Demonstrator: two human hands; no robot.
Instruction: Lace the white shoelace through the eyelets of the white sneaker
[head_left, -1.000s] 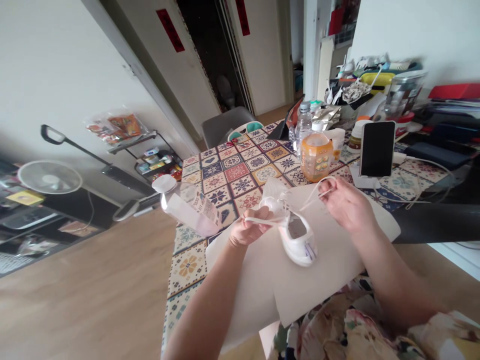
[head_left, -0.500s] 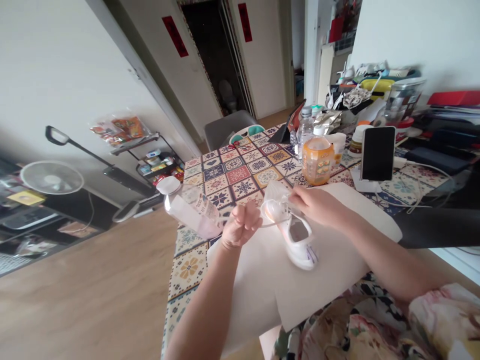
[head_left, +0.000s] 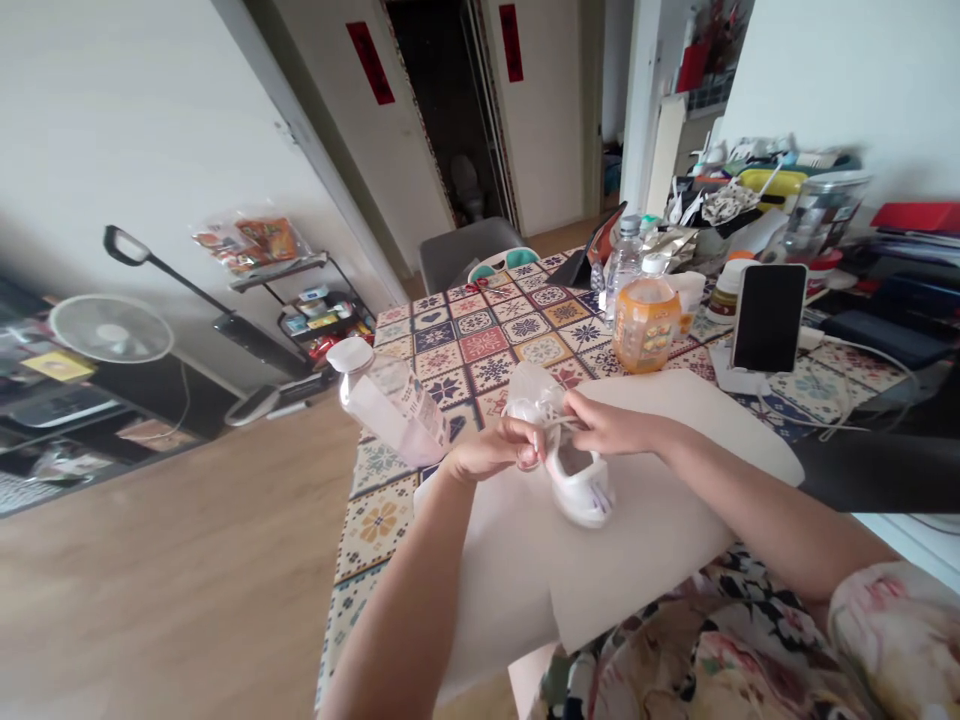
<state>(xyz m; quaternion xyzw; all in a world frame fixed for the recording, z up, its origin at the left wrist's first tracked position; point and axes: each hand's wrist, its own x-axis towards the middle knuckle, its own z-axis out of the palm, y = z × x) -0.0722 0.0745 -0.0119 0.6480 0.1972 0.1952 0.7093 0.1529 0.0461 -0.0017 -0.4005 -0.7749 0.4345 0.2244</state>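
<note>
Left hand [head_left: 517, 448] and right hand [head_left: 592, 420], apart, curl at one shoe [head_left: 585, 497]; grip unclear. One orange bottle [head_left: 645, 325], one phone [head_left: 769, 318] stand beyond.

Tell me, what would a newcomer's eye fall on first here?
Probably the white shoe on the pale sheet, with the left hand and right hand close to its laces. Next might come the boldly patterned tablecloth beyond it, then the orange-labelled bottle and upright phone toward the right.
</note>
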